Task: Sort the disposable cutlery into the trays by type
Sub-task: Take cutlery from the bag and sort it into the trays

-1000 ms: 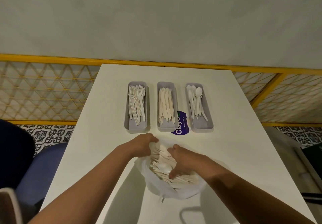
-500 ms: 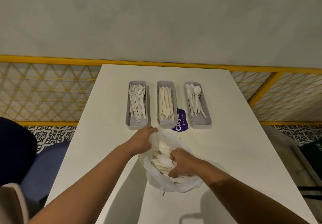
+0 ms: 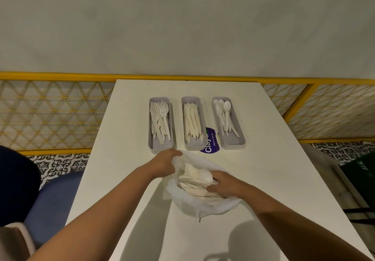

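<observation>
Your left hand [image 3: 165, 164] is gripping the limp white plastic bag [image 3: 182, 206] by its rim. Your right hand [image 3: 225, 183] is covering light, slippery white plastic cutlery [image 3: 203, 175], grasp unclear. Handles are offering the surest hold.

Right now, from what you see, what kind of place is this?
Probably a café or canteen seating area: a white rectangular table beside a yellow metal lattice railing, black-and-white patterned floor tiles, and a blue padded seat.

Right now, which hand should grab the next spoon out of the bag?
Probably the right hand: it is inside the bag, right beside a spoon, and on the spoon tray's side. The left hand grips the bag's rim, holding it open.
</observation>
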Available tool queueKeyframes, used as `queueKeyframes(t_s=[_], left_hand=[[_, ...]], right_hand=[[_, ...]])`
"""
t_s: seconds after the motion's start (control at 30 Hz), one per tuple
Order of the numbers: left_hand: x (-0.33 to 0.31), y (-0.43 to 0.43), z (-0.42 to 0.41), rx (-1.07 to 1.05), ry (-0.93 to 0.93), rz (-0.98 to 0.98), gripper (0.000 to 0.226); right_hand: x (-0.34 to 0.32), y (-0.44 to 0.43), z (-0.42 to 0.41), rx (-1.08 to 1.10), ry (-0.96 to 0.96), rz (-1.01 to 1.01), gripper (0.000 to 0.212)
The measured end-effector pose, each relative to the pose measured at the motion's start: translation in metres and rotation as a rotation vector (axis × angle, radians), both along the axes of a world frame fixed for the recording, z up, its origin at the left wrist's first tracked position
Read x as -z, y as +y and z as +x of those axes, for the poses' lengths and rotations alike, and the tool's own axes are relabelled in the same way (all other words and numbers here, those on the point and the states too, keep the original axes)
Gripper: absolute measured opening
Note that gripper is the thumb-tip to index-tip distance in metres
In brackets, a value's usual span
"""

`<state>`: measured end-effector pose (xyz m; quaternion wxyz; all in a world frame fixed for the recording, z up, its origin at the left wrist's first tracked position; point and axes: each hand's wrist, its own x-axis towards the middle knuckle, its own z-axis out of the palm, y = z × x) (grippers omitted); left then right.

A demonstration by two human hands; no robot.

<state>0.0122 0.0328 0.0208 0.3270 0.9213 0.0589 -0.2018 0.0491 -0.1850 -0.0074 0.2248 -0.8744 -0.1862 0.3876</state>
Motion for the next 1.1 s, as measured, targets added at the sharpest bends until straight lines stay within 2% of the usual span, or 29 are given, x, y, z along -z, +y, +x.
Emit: queueKeyframes(t_s=[0.1, 0.37, 0.47, 0.57, 0.8, 1.03, 1.1], left_hand=[[0.000, 0.003, 0.001, 0.001, 0.026, -0.032, 0.063], [0.003, 0.010, 0.000, -0.007, 0.152, -0.146, 0.062], [0.002, 0.007, 0.002, 0.026, 0.132, -0.108, 0.052], [-0.003, 0.001, 0.006, 0.015, 0.060, -0.088, 0.034], [-0.017, -0.008, 0.023, -0.012, -0.077, -0.060, 0.026], [-0.011, -0.021, 0.030, -0.071, -0.066, -0.121, 0.028], [-0.011, -0.025, 0.032, -0.144, -0.073, -0.204, 0.028]], right_hand=[[-0.006, -0.002, 0.002, 0.094, 0.026, 0.087, 0.049], [-0.026, 0.007, -0.001, 0.245, 0.084, 0.335, 0.032], [-0.034, 0.014, 0.003, 0.239, 0.079, 0.378, 0.031], [-0.040, 0.019, 0.012, 0.281, 0.108, 0.460, 0.009], [-0.048, 0.032, 0.041, 0.461, 0.274, 0.746, 0.008], [-0.048, 0.035, 0.047, 0.491, 0.328, 0.767, 0.017], [-0.045, 0.034, 0.045, 0.516, 0.371, 0.803, 0.017]])
